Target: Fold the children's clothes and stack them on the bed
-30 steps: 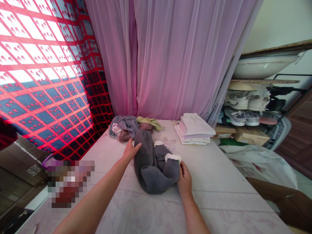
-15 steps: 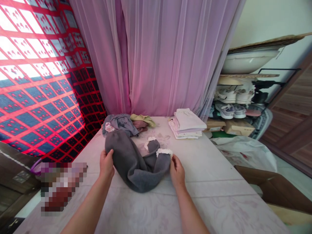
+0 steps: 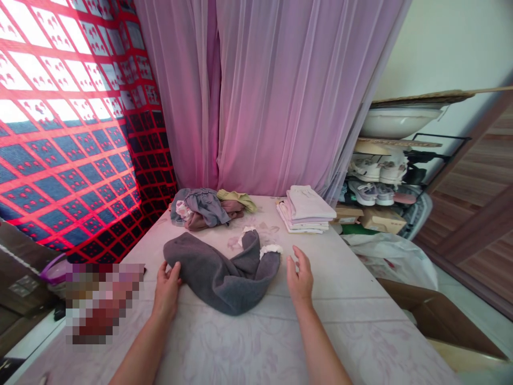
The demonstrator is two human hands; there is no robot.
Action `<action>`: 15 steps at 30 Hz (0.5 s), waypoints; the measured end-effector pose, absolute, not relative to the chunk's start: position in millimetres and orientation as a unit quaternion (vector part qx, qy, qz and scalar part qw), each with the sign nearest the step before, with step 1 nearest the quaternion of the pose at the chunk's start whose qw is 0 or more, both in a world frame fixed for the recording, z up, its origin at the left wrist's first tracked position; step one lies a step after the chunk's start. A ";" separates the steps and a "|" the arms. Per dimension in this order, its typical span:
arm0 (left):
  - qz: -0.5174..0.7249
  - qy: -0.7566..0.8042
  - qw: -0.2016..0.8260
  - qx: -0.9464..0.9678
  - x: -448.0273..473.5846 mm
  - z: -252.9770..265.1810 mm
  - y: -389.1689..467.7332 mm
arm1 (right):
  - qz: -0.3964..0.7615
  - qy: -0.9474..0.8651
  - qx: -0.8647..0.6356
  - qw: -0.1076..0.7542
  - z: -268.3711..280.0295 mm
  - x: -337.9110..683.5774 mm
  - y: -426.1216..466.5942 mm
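A dark grey garment [image 3: 228,275] with two white frilled cuffs lies loosely bunched on the patterned bed surface [image 3: 224,350]. The frames do not show whether its two narrow ends are legs or sleeves. At its left edge is my left hand [image 3: 167,289], thumb and fingers apart, touching or nearly touching the cloth. My right hand [image 3: 300,275] is open to the right of the frilled cuffs, with a gap between it and the garment. Further back on the left lies a heap of crumpled clothes [image 3: 206,206]; a stack of folded clothes [image 3: 306,208] sits at the back right.
Pink-purple curtains [image 3: 276,96] hang behind the bed, and a red-and-dark patterned cloth [image 3: 80,144] hangs at the left. On the right stand a shoe rack [image 3: 417,141], a clear plastic bag [image 3: 395,256] and an open cardboard box [image 3: 444,315]. A blurred patch covers the left bed edge.
Both hands have let go of the grey garment, which has settled flatter on the bed. My right hand has moved a little to the right, and my left hand slightly left and down.
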State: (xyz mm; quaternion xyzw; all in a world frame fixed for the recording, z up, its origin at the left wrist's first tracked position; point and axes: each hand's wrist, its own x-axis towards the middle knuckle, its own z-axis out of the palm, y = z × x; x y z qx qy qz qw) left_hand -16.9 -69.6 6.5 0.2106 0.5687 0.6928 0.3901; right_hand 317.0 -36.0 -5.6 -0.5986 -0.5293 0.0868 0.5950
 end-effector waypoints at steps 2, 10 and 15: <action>0.684 0.568 0.403 0.219 -18.6 7.4 -68.3 | 0.011 -0.613 -0.571 0.546 18.3 317.4 -25.6; 0.655 0.563 0.464 0.195 -25.7 15.6 -66.5 | 0.025 -0.801 -0.590 0.099 75.4 275.5 22.3; 0.653 0.546 0.495 0.174 -29.8 17.7 -66.3 | 0.005 -0.826 -0.563 0.031 70.5 274.0 16.5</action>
